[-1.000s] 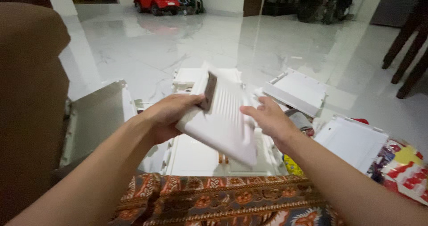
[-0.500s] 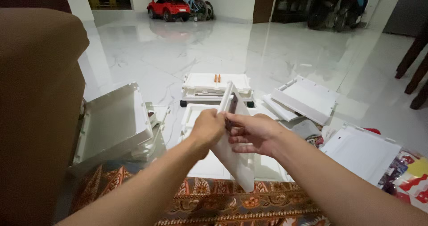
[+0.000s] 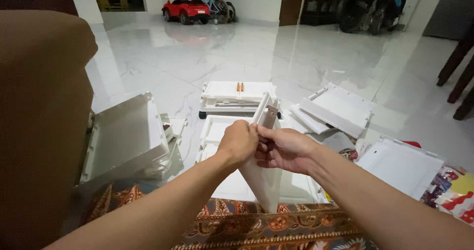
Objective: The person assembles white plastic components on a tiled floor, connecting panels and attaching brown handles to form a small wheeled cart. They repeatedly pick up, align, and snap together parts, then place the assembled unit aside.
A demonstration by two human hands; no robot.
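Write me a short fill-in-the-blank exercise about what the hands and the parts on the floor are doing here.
1. Both hands, left hand and right hand, grip one ____ plastic panel.
2. The panel stands on ____, not flat.
3. Two small ____ pegs lie on the wheeled tray behind.
4. The ride-on toy car far off is ____.

Missing words: white; edge; orange; red

A flat white plastic panel (image 3: 264, 173) stands nearly upright at the near centre of the scene, turned edge-on so that mainly its thin side and one pale face show. Its lower corner comes down to the patterned brown and orange cloth (image 3: 256, 230) at the near edge. Its upper end rises towards the far side and carries a raised rim with a short darker tab near the top. The left hand (image 3: 239, 142) and the right hand (image 3: 284, 150) both grip its upper part, one on each side, fingers closed around it.
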